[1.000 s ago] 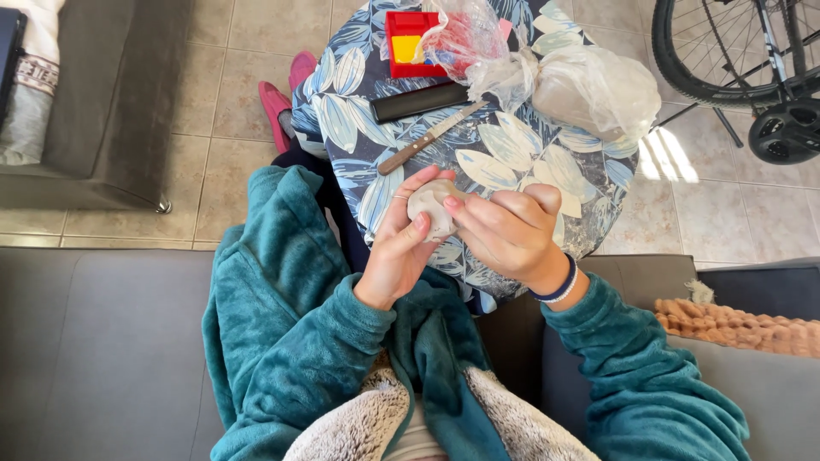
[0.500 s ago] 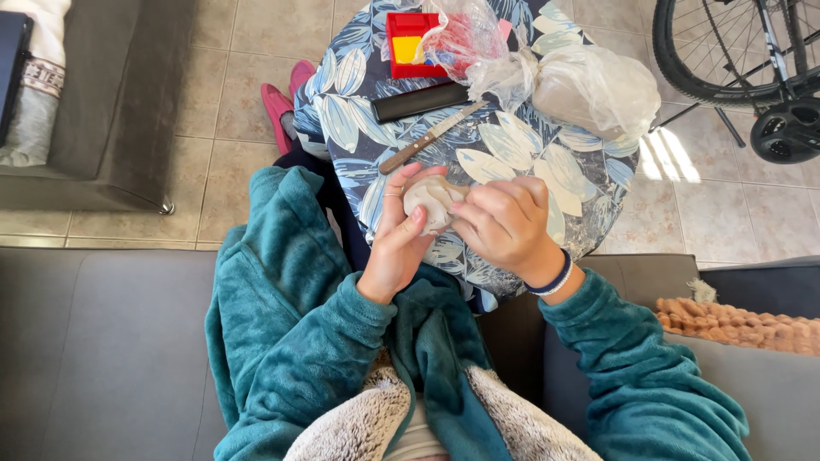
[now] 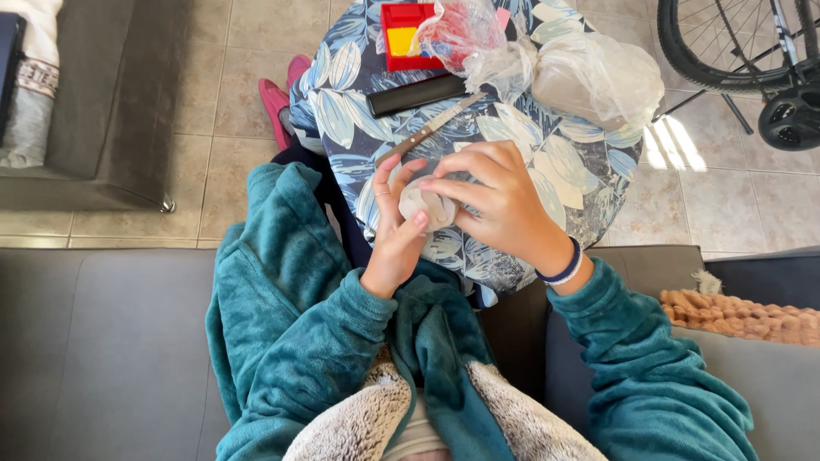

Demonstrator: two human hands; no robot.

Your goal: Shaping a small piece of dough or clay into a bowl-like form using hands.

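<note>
**Lump of clay half shaped between two hands**

A grey sofa (image 3: 102, 341) filled the lower part of the view, and a tiled floor (image 3: 231, 102) lay beyond it, with a bicycle wheel (image 3: 735, 43) at the upper right. The person sat on the sofa in a teal fleece robe (image 3: 290, 324), facing a small round bench (image 3: 555, 154) under a blue cloth printed with pale leaves.

At the far side of the bench sat a big grey mass wrapped in a clear plastic bag (image 3: 598, 77), seemingly the supply of clay. Beside it lay more crumpled plastic (image 3: 465, 34) over a red tray (image 3: 406, 38) with a yellow block in it. Nearer the person lay a flat black bar (image 3: 417, 94) and a knife (image 3: 427, 130), both untouched.

The small clay lump (image 3: 427, 207) was held above the near edge of the bench. The left hand (image 3: 397, 226) cupped it from below, fingers curled up around it. The right hand (image 3: 495, 201) closed over it from above, fingertips pressing its top.

Judging by its look, the lump was rounded and creased but had no clear form yet. The portion seemed already taken from the supply; the shaping looked under way, with any cutting or detail left to do.
</note>
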